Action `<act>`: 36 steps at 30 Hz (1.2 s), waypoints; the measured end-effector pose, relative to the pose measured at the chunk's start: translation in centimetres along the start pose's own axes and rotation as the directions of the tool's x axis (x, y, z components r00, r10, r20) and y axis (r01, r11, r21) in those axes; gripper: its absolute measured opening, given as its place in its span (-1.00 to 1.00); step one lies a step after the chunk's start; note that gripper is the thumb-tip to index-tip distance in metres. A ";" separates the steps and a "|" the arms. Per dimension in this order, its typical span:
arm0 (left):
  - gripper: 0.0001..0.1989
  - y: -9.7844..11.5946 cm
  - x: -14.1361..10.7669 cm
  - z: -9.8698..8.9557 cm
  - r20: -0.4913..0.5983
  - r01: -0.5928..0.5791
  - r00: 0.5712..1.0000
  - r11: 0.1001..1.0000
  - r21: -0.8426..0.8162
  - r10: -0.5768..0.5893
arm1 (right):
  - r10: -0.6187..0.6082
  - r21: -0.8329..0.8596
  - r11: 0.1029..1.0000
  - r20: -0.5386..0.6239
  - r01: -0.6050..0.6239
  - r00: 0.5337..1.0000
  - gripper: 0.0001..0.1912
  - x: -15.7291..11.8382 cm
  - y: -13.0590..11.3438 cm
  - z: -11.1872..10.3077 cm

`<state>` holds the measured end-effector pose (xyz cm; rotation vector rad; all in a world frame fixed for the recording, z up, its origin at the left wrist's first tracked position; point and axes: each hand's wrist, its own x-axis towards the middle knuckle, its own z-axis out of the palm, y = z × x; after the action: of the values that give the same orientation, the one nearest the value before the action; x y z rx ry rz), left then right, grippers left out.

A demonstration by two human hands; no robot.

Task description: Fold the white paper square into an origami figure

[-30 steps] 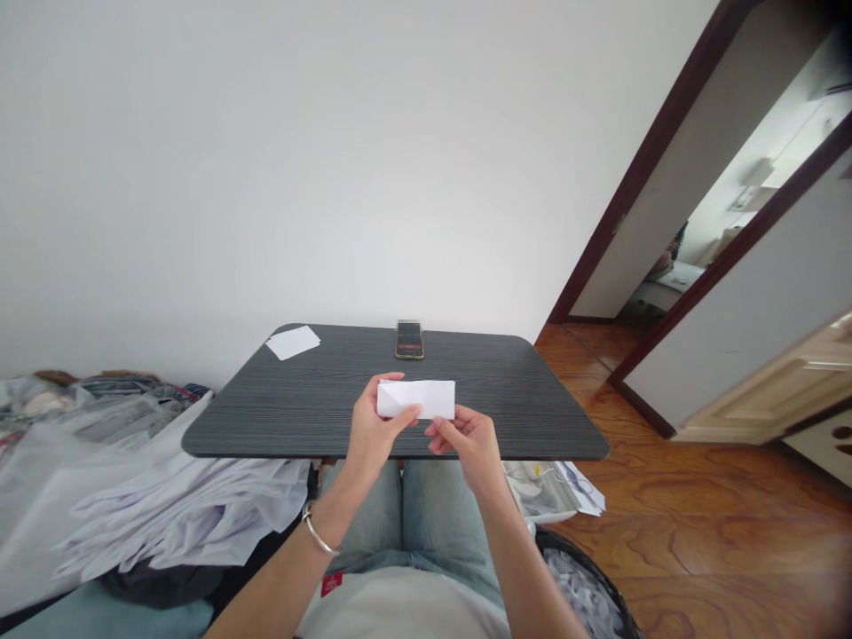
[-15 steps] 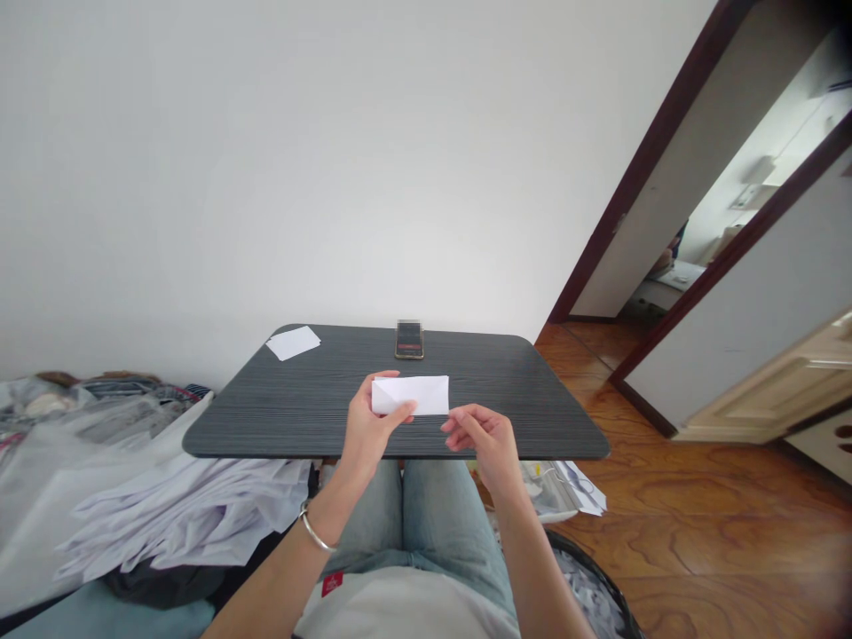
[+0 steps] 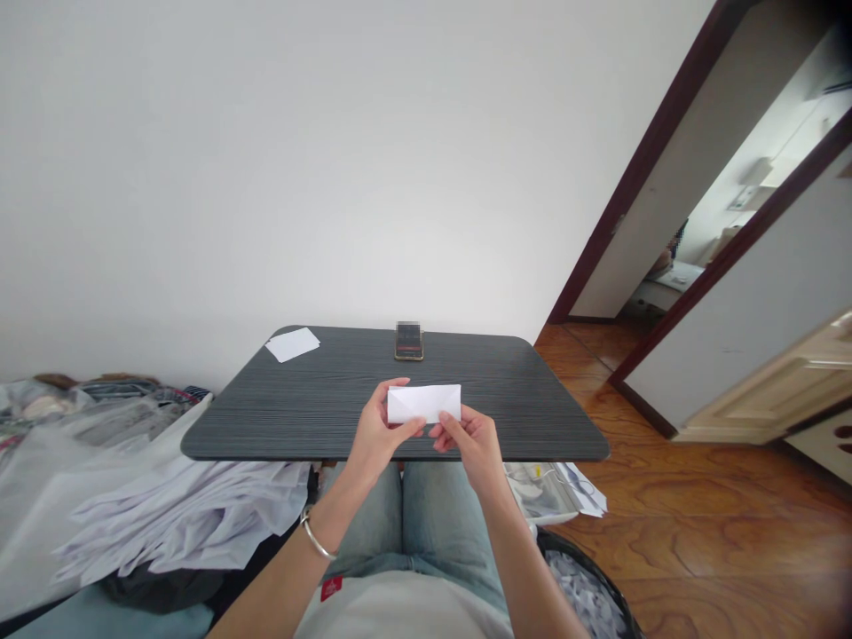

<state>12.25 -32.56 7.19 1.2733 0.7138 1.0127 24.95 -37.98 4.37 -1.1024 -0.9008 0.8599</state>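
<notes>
A folded white paper [image 3: 423,402] is held above the near part of the dark table [image 3: 319,390]. My left hand [image 3: 381,428] grips its left end, with the thumb on the front and the fingers behind. At the paper's lower right, my right hand [image 3: 471,437] pinches the edge between thumb and fingers. Faint crease lines show on the paper's left part.
A phone [image 3: 408,341] stands at the table's back edge. White sheets [image 3: 293,343] lie at the back left corner. Piled white cloth or paper [image 3: 193,510] is left of my legs. Below right are a tray [image 3: 542,493] and a bin of scraps [image 3: 582,595].
My right hand has moved left and closed on the paper's right end. The paper and my left hand have shifted slightly right and down.
</notes>
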 end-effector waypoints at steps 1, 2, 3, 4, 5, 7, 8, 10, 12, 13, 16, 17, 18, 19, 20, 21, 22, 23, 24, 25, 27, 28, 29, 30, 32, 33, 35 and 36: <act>-0.42 0.0 0.0 0.0 0.001 -0.006 1.000 1.000 -0.010 0.006 | -0.005 -0.006 1.000 -0.001 0.005 1.000 -0.73 0.0 0.1 -0.1; -0.42 -0.1 0.0 -0.1 0.000 -0.013 1.000 1.000 -0.018 0.013 | -0.008 -0.011 1.000 0.000 0.008 1.000 -0.72 0.0 0.1 -0.1; -0.43 -0.1 0.0 -0.1 -0.003 -0.019 1.000 1.000 -0.023 0.019 | -0.010 -0.013 1.000 0.002 0.010 1.000 -0.72 0.0 0.2 -0.1; -0.44 -0.2 0.0 -0.1 -0.008 -0.026 1.000 0.999 -0.027 0.026 | -0.012 -0.011 1.000 0.002 0.012 1.000 -0.72 0.0 0.2 -0.1; -0.46 -0.2 0.0 -0.2 -0.011 -0.032 0.999 0.999 -0.030 0.032 | -0.013 -0.008 1.000 0.000 0.013 1.000 -0.72 0.0 0.2 -0.1; -0.50 -0.3 0.0 -0.3 -0.018 -0.044 0.999 0.998 -0.035 0.043 | -0.015 0.002 1.000 -0.001 0.015 1.000 -0.72 0.0 0.3 -0.1; -0.52 -0.3 0.0 -0.3 -0.020 -0.049 0.999 0.998 -0.037 0.049 | -0.015 0.008 1.000 -0.001 0.015 1.000 -0.73 0.0 0.3 -0.1; -0.54 -0.3 0.1 -0.4 -0.020 -0.061 0.998 0.997 -0.041 0.060 | -0.015 0.018 1.000 0.001 0.015 1.000 -0.73 0.0 0.3 -0.1; -0.55 -0.4 0.1 -0.5 -0.026 -0.077 0.997 0.996 -0.038 0.076 | -0.016 0.022 1.000 -0.003 0.016 1.000 -0.73 0.0 0.4 -0.1; -0.55 -0.4 0.1 -0.6 -0.030 -0.086 0.996 0.996 -0.032 0.085 | -0.017 0.022 1.000 -0.006 0.017 1.000 -0.72 0.0 0.4 -0.1; -0.58 -0.7 0.1 -0.7 -0.054 -0.117 0.992 0.993 0.004 0.117 | -0.015 0.020 1.000 -0.010 0.015 1.000 -0.71 0.0 0.4 -0.1; -0.59 -0.8 0.1 -0.7 -0.064 -0.127 0.990 0.992 0.017 0.128 | -0.012 0.017 1.000 -0.009 0.012 1.000 -0.71 -0.1 0.4 -0.1; -0.60 -0.8 0.1 -0.7 -0.074 -0.136 0.988 0.990 0.027 0.138 | -0.009 0.016 1.000 -0.010 0.009 1.000 -0.71 -0.1 0.4 -0.1; -0.61 -0.9 0.1 -0.7 -0.080 -0.140 0.987 0.990 0.034 0.142 | -0.005 0.015 1.000 -0.012 0.005 1.000 -0.71 -0.1 0.4 -0.1; -0.60 -0.9 0.1 -0.7 -0.078 -0.136 0.987 0.990 0.035 0.138 | -0.001 0.016 1.000 -0.016 0.001 1.000 -0.71 -0.1 0.5 -0.1; -0.57 -0.9 0.2 -0.7 -0.066 -0.122 0.990 0.992 0.031 0.124 | 0.002 0.018 1.000 -0.019 -0.002 1.000 -0.71 -0.1 0.5 0.0; -0.54 -0.8 0.2 -0.7 -0.043 -0.099 0.994 0.995 0.028 0.100 | 0.003 0.021 1.000 -0.022 -0.003 1.000 -0.71 0.0 0.5 0.0; -0.49 -0.8 0.2 -0.7 -0.016 -0.071 0.997 0.997 0.028 0.072 | 0.003 0.022 1.000 -0.025 -0.003 1.000 -0.70 0.0 0.5 0.0; -0.45 -0.7 0.3 -0.7 0.010 -0.045 0.999 0.998 0.036 0.045 | 0.002 0.022 1.000 -0.027 -0.001 1.000 -0.70 0.0 0.6 0.0; -0.42 -0.7 0.3 -0.7 0.026 -0.027 0.999 0.998 0.051 0.026 | 0.000 0.020 1.000 -0.026 0.000 1.000 -0.70 0.0 0.6 0.1; -0.40 -0.8 0.4 -0.8 0.035 -0.025 0.999 0.995 0.098 0.022 | -0.002 0.018 1.000 -0.020 0.002 1.000 -0.70 0.1 0.5 0.2; -0.40 -0.9 0.4 -0.8 0.034 -0.036 0.999 0.992 0.123 0.032 | -0.001 0.019 1.000 -0.017 0.001 1.000 -0.70 0.1 0.5 0.2; -0.40 -1.0 0.5 -0.8 0.035 -0.049 0.998 0.989 0.143 0.045 | 0.002 0.020 1.000 -0.013 -0.001 1.000 -0.70 0.1 0.5 0.2; -0.41 -1.1 0.5 -0.9 0.039 -0.060 0.998 0.986 0.157 0.055 | 0.005 0.021 1.000 -0.010 -0.005 1.000 -0.71 0.1 0.5 0.2; -0.41 -1.2 0.4 -0.9 0.046 -0.071 0.997 0.984 0.165 0.064 | 0.011 0.023 1.000 -0.003 -0.011 1.000 -0.71 0.1 0.5 0.2; -0.41 -1.2 0.4 -0.9 0.047 -0.068 0.997 0.985 0.160 0.062 | 0.013 0.024 1.000 0.000 -0.013 1.000 -0.71 0.1 0.5 0.2; -0.41 -1.0 0.3 -0.9 0.050 -0.050 0.998 0.990 0.130 0.044 | 0.017 0.026 1.000 0.006 -0.017 1.000 -0.71 0.1 0.5 0.1; -0.40 -0.9 0.3 -0.9 0.054 -0.036 0.998 0.994 0.106 0.030 | 0.018 0.027 0.999 0.007 -0.018 1.000 -0.71 0.1 0.6 0.1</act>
<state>11.78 -31.88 6.12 1.4038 0.7166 0.9744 24.85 -37.73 3.85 -1.0861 -0.8834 0.8890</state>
